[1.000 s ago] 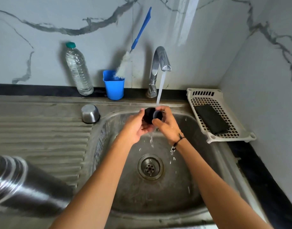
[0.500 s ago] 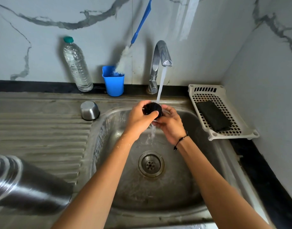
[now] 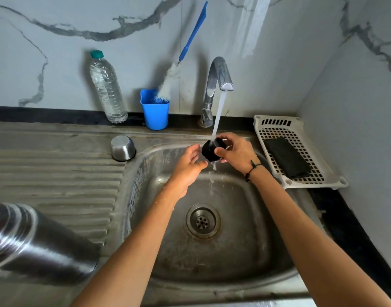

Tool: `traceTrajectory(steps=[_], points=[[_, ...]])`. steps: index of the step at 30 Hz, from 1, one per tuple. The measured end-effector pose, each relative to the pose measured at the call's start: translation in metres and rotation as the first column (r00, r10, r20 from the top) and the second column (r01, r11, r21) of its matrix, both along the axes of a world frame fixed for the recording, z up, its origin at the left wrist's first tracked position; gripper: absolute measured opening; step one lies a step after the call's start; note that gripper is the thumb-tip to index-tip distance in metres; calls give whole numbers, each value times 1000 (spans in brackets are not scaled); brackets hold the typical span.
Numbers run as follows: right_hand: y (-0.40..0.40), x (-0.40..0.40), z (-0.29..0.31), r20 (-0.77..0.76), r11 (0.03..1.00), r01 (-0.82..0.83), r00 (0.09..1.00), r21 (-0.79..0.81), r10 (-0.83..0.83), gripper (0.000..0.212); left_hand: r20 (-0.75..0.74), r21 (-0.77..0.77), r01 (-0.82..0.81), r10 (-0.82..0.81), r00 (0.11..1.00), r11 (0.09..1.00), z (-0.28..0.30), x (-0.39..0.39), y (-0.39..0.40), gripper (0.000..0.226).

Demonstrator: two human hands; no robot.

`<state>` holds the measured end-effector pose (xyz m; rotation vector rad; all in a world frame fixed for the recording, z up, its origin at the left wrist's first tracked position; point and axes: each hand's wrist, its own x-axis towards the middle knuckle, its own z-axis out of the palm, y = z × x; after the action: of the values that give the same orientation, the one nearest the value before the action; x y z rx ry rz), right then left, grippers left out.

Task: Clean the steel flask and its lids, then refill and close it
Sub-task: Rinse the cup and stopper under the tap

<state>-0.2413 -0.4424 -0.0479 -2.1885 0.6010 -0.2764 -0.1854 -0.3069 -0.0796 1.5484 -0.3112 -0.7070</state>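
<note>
My right hand [image 3: 236, 152] grips a small black inner lid [image 3: 209, 149] under the running tap [image 3: 219, 83], above the sink basin [image 3: 245, 218]. Water streams onto the lid and drips off it. My left hand [image 3: 188, 167] hovers just left of the lid with relaxed fingers and holds nothing. The steel flask [image 3: 35, 242] lies on its side on the draining board at the lower left, its mouth cut off by the frame edge. A steel cup lid [image 3: 123, 148] stands upside down on the board near the basin's back left corner.
A clear plastic water bottle [image 3: 107, 89] and a blue cup [image 3: 154, 110] with a blue-handled bottle brush [image 3: 185, 47] stand against the back wall. A white plastic basket [image 3: 300, 138] holding a dark scrub pad [image 3: 287, 157] sits right of the sink.
My left hand has let go of the black lid and drawn back to the left. My right hand now holds the lid alone under the stream.
</note>
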Motion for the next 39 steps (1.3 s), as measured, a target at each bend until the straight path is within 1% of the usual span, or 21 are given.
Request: traceTrajectory(steps=[2,4,6,7,8,9,12,14,15,17,18,20,21,22,23,25,27,29,32,35,39], points=[[0,-2,6,-7,979,-21,1000,-202,20,38,9,16,-10,10,1000,1000,-1,1,0,56],[1,-3,8,68,936,22,998,-352,2,40,14,27,-20,20,1000,999,-2,2,1,53],[3,-4,5,103,912,43,995,-407,-1,41,18,38,-37,37,999,999,-2,4,1,49],[5,-4,4,48,911,9,999,-412,12,41,21,44,-43,42,999,998,-2,4,1,49],[7,-5,1,-21,912,-30,999,-410,24,41,24,51,-47,46,999,998,-2,3,1,49],[8,-6,-2,-41,911,-43,999,-410,29,40,27,60,-51,49,998,997,-2,3,0,49],[13,-7,-7,59,910,5,998,-415,21,39,20,57,-64,63,998,996,-2,3,1,49],[16,-7,-11,-42,907,-65,998,-415,53,39,2,67,-70,70,998,995,-3,2,1,49],[17,-8,-14,-57,914,-69,997,-399,50,38,-11,71,-81,82,997,994,-3,1,1,47],[21,-11,-13,38,940,5,999,-340,9,38,-78,53,-111,115,990,992,-3,0,2,36],[23,-13,-12,81,954,18,997,-299,7,39,-146,24,-117,119,982,993,-2,-1,3,31],[28,-15,-11,97,984,-23,994,-175,40,41,-260,-49,-118,101,960,992,2,-3,5,26],[31,-16,-12,99,995,-42,994,-96,51,42,-259,-67,-131,110,960,989,4,-3,6,24],[32,-17,-13,103,998,-51,993,-33,54,43,-213,-65,-146,130,968,987,6,-2,6,24],[35,-17,-13,105,998,-59,993,4,58,45,-120,-32,-152,148,982,988,8,-3,7,27],[39,-16,-15,81,995,-93,993,21,91,53,123,74,-156,146,982,985,9,-3,9,38],[45,-12,-16,35,991,-136,990,-11,137,65,355,185,-163,89,931,969,11,-4,14,47],[55,-8,-18,26,981,-176,984,-86,179,67,510,255,-192,37,859,948,13,-7,22,51],[72,-4,-21,41,958,-236,969,-164,245,63,629,314,-243,-9,777,918,16,-12,36,55],[87,2,-20,33,931,-328,941,-159,337,67,679,361,-321,-10,734,876,20,-17,55,56],[109,6,-18,154,922,-339,917,-188,369,60,724,330,-393,38,689,858,29,-22,78,57]])
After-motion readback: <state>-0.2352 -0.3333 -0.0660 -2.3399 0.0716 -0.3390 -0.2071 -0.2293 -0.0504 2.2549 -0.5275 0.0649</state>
